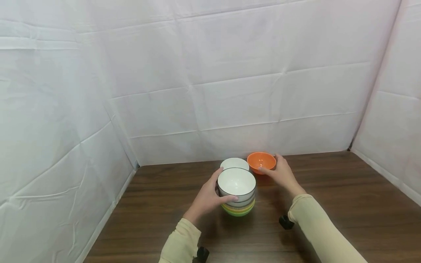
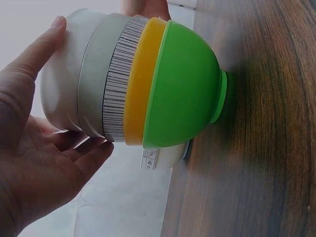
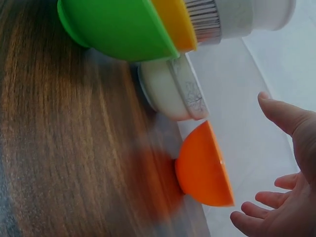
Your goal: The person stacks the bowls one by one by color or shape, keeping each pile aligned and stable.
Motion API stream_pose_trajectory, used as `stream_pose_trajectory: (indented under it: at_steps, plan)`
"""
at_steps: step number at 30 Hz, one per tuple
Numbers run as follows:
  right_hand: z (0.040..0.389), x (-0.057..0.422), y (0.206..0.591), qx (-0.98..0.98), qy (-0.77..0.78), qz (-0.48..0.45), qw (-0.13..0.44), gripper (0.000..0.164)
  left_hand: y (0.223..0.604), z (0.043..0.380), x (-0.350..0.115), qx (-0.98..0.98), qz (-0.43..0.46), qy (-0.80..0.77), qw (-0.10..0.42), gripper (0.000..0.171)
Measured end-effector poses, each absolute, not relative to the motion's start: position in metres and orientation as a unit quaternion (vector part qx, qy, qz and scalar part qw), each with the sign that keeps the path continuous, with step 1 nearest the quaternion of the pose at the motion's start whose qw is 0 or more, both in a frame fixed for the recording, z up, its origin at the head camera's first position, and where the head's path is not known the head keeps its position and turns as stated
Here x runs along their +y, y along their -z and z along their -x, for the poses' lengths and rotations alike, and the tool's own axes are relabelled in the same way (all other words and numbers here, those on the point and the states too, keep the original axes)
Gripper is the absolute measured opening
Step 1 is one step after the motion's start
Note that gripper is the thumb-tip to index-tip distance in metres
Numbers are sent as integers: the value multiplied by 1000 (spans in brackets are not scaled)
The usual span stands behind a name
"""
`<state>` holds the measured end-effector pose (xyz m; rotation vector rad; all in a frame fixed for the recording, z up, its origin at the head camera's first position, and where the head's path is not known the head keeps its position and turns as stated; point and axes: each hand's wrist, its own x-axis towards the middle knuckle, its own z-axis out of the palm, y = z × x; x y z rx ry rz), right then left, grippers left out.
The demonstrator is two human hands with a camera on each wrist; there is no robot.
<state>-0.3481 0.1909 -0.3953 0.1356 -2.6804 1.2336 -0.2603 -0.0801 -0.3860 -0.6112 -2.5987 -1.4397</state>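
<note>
A stack of bowls stands on the table, with a green bowl (image 2: 185, 89) at the bottom. Above it come a yellow bowl (image 2: 142, 89), a bowl with black stripes (image 2: 118, 84) and paler ones, up to a white bowl (image 1: 236, 180) at the top. My left hand (image 1: 208, 199) grips the upper bowls, thumb on the near side, fingers round the left. An orange bowl (image 1: 261, 160) sits upright behind the stack to the right. Around its right side my right hand (image 1: 284, 176) is spread, thumb and fingers apart, fingertips close by the rim in the right wrist view.
Behind the stack, left of the orange bowl, stands another white bowl (image 3: 170, 91) with a drawn pattern on its side. The dark wooden table (image 1: 158, 212) meets a white cloth wall (image 1: 171, 113) just behind the bowls. More white cloth hangs at both sides.
</note>
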Motion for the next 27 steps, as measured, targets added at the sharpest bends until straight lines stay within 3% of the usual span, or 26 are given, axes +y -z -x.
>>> stream_pose_trajectory:
  at_steps: [6,15,27]
  plan:
    - [355,190,404,-900,-425,-42,82,103,388,261,-81,-849,202,487,47,108]
    - [363,199,424,-897,-429,-48,97,92,387,258,-78,-844,193,500,17,111]
    - [370,198,433,-893,-437,-48,97,98,389,258,-79,-846,164,507,-4,109]
